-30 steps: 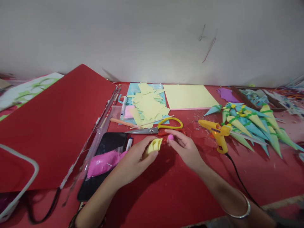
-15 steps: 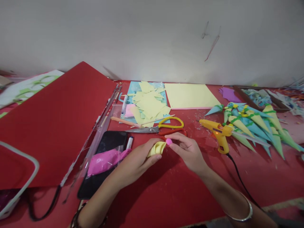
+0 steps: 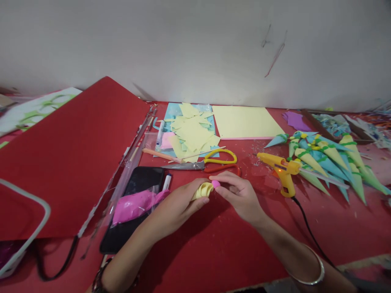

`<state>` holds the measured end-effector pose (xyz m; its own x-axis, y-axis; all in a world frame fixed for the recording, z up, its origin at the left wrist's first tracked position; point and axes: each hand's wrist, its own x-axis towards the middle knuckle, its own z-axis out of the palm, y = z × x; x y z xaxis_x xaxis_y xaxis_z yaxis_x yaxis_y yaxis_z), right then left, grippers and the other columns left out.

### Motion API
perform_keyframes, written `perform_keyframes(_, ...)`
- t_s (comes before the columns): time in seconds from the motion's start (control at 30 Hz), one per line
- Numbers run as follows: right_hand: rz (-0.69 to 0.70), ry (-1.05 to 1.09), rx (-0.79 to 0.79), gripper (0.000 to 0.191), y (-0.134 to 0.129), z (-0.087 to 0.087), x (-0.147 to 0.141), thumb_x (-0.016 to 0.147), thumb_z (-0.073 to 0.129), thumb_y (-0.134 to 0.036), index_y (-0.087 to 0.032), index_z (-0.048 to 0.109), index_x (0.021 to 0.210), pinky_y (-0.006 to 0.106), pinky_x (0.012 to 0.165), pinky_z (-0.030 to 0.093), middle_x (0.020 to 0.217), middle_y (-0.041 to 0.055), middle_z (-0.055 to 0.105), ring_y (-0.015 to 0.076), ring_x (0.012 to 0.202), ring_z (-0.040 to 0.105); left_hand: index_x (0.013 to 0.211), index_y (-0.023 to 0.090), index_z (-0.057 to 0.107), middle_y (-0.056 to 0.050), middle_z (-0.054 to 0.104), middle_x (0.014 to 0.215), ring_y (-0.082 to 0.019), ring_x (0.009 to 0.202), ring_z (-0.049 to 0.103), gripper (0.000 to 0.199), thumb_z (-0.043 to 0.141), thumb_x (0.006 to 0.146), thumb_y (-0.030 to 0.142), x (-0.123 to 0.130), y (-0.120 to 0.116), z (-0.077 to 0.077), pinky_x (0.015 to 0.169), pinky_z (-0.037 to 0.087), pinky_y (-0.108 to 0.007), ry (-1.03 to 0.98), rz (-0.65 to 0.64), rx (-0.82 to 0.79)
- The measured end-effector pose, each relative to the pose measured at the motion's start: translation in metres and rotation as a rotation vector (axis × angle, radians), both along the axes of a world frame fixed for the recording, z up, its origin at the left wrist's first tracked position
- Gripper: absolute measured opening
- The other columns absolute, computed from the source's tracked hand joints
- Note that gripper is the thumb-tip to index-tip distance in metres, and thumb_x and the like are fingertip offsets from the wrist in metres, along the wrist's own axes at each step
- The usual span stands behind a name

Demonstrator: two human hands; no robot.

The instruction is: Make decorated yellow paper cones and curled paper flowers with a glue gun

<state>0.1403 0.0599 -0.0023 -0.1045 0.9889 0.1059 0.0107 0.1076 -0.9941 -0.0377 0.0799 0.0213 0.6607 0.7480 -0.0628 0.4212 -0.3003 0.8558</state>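
My left hand (image 3: 185,199) is closed around a rolled yellow paper cone (image 3: 202,191), its layered open end facing right. My right hand (image 3: 240,194) pinches a small pink ball of clay (image 3: 215,184) between thumb and fingertips, right at the mouth of the cone; whether the two touch is hard to make out. Just beyond my hands lie scissors (image 3: 195,165) with one yellow and one red handle. By my left forearm, a plastic bag of pink clay (image 3: 134,207) rests on a black phone-like slab (image 3: 146,179).
A yellow hot glue gun (image 3: 282,169) with its light on stands at right, its cord trailing forward. Beyond it are several yellow and blue paper cones (image 3: 324,158). Yellow paper scraps (image 3: 195,132), a yellow sheet (image 3: 244,122) and a large red sheet (image 3: 76,154) lie around.
My right hand has shifted slightly left, bringing the pink ball closer against the cone's mouth. My left hand keeps its hold on the cone.
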Motion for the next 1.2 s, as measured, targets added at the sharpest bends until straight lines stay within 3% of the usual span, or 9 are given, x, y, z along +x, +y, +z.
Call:
perform_keyframes(0.27,-0.001,0.006,0.020,0.019,0.000,-0.005,-0.002,0.076,0.061,-0.022,-0.027,0.068,0.093,0.027,0.077,0.047,0.089,0.0011,0.062,0.0138,0.085,0.058,0.121,0.022,0.044,-0.006,0.057,0.117,-0.017,0.098,0.056,0.033,0.040,0.090,0.032,0.000,0.001,0.000,0.084,0.042,-0.027,0.029,-0.009,-0.004)
perform_keyframes(0.43,-0.015,0.096,0.021,0.032,0.000,-0.007,-0.001,0.078,0.058,-0.022,-0.030,0.061,0.108,0.026,0.076,0.047,0.087,-0.0008,0.061,0.0119,0.080,0.058,0.117,0.024,0.046,-0.003,0.058,0.114,-0.016,0.098,0.055,0.029,0.040,0.090,0.033,0.000,0.001,0.001,0.084,0.041,-0.025,0.007,-0.006,-0.014)
perform_keyframes(0.67,-0.083,0.011,-0.032,0.008,0.001,-0.002,-0.002,0.076,0.061,-0.026,-0.022,0.066,0.081,0.025,0.070,0.047,0.080,-0.0001,0.064,0.0132,0.077,0.059,0.109,0.022,0.048,-0.002,0.059,0.107,-0.015,0.093,0.055,0.022,0.040,0.090,0.030,0.001,0.001,0.001,0.081,0.042,-0.025,0.013,-0.005,-0.012)
perform_keyframes(0.83,-0.084,0.027,-0.097,0.007,0.000,-0.004,-0.006,0.074,0.062,-0.027,-0.022,0.064,0.079,0.025,0.069,0.049,0.077,-0.0015,0.065,0.0129,0.074,0.061,0.106,0.020,0.049,-0.003,0.061,0.105,-0.014,0.091,0.056,0.021,0.039,0.090,0.029,0.002,0.001,0.002,0.080,0.043,-0.025,0.007,-0.012,0.005)
perform_keyframes(0.97,-0.076,0.030,-0.050,0.014,-0.001,-0.004,-0.007,0.075,0.059,-0.027,-0.023,0.063,0.088,0.027,0.073,0.049,0.086,0.0005,0.066,0.0141,0.080,0.061,0.116,0.021,0.046,-0.003,0.061,0.107,-0.014,0.092,0.057,0.028,0.036,0.091,0.032,0.004,0.001,0.001,0.081,0.044,-0.026,0.054,-0.021,0.042)
perform_keyframes(1.1,-0.055,-0.058,-0.041,0.013,0.004,-0.007,-0.001,0.076,0.058,-0.028,-0.021,0.064,0.085,0.027,0.072,0.048,0.086,0.0019,0.065,0.0156,0.082,0.061,0.129,0.022,0.035,-0.008,0.048,0.128,-0.021,0.111,0.050,0.045,0.039,0.089,0.040,-0.008,0.001,0.005,0.091,0.042,-0.034,0.265,-0.009,0.205)
perform_keyframes(1.2,-0.089,-0.131,-0.102,0.014,0.009,-0.012,0.004,0.078,0.055,-0.031,-0.020,0.063,0.083,0.028,0.072,0.048,0.084,0.0028,0.066,0.0165,0.080,0.061,0.133,0.022,0.030,-0.010,0.038,0.136,-0.028,0.123,0.038,0.058,0.043,0.083,0.050,-0.036,0.001,0.012,0.099,0.035,-0.043,0.457,0.138,0.430)
